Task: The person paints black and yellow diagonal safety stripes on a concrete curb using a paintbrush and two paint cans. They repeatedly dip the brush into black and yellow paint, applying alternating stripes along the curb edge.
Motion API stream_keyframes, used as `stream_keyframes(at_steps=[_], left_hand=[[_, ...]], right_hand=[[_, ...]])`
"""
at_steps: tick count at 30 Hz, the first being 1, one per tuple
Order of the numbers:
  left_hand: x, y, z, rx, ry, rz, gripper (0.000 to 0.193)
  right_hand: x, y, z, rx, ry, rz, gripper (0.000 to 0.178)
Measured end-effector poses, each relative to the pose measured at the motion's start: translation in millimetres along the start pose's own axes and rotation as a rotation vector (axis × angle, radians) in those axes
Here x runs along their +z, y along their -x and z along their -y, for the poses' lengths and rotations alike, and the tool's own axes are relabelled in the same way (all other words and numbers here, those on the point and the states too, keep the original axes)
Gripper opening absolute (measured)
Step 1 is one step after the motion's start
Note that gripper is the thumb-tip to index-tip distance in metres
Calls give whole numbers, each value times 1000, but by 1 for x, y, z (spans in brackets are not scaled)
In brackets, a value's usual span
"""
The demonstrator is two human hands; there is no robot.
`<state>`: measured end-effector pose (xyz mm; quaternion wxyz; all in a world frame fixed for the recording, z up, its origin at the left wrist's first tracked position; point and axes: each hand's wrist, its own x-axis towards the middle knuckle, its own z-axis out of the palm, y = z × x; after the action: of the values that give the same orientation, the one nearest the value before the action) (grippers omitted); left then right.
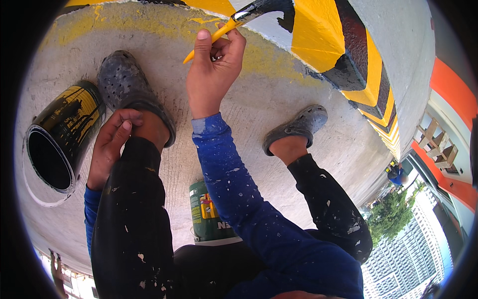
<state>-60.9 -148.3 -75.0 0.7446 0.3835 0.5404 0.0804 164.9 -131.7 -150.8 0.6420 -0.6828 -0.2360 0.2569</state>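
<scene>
My right hand point(216, 70) is closed around the yellow handle of a paintbrush point(224, 31). The brush's bristles are coated in black paint and reach up to the curb point(316, 37), which has yellow and dark bands. A wet black mark shows on a pale patch of the curb beside the bristles. My left hand point(110, 142) rests against my left ankle, its fingers loosely bent and thumb apart, with nothing visible in it. Next to it a dark can point(82, 117), streaked with yellow paint, is tilted, its round mouth toward me and its inside dark.
A green paint can point(201, 219) stands between my legs, partly behind my right arm. My feet, in grey clogs point(124, 82), are on the concrete ground point(234, 149), stained yellow along the curb. Far right, another person point(396, 175) is near the curb's end.
</scene>
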Motion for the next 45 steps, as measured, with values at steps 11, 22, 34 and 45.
stream_keyframes(at_steps=[11, 22, 34, 45], left_hand=[[0, -2, 2, 2, -1, 7, 31], [-3, -3, 7, 26, 19, 21, 30], [26, -7, -101, 369, -286, 71, 43], [71, -37, -142, 411, -441, -103, 21]], right_hand=[[4, 0, 3, -2, 2, -2, 37], [4, 12, 13, 6, 35, 104, 37], [1, 57, 91, 247, -118, 290, 31], [-9, 44, 105, 289, -106, 230, 34]])
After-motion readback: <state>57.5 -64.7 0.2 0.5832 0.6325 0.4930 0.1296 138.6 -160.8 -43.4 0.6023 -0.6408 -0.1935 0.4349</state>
